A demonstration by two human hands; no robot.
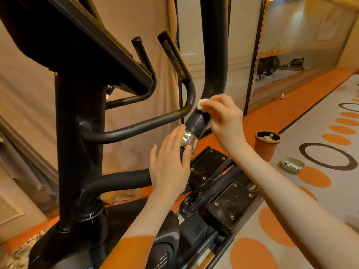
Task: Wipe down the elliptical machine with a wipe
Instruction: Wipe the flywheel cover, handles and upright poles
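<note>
The white wipe (pixel 202 104) sits pressed against the elliptical machine's (pixel 77 117) thick black swing arm (pixel 213 55), just where that tube bends above a chrome joint (pixel 188 139), right of centre in the scene. The right hand (pixel 223 117) grips the wipe, its fingers (pixel 208 108) curled over it and around the far side of the tube, wrist bent downward, the bare forearm reaching in from the near right corner. The left hand (pixel 170 166) is released: fingers straight and together, palm turned toward the machine, fingertips touching the chrome joint, thumb spread out to the left. Its forearm rises from the near edge, an orange sleeve showing at the bottom. Below the hands lie two black foot pedals (pixel 227 204) studded with screws. Left of the hands, curved stationary handlebars (pixel 136 127) branch off the upright post under the tilted console (pixel 77 39). On the patterned floor (pixel 310 191) to the right stand an orange bin (pixel 267 144) and, just nearer, a small pale dish (pixel 293 165). Beige curtains (pixel 29 103) hang behind the machine.
</note>
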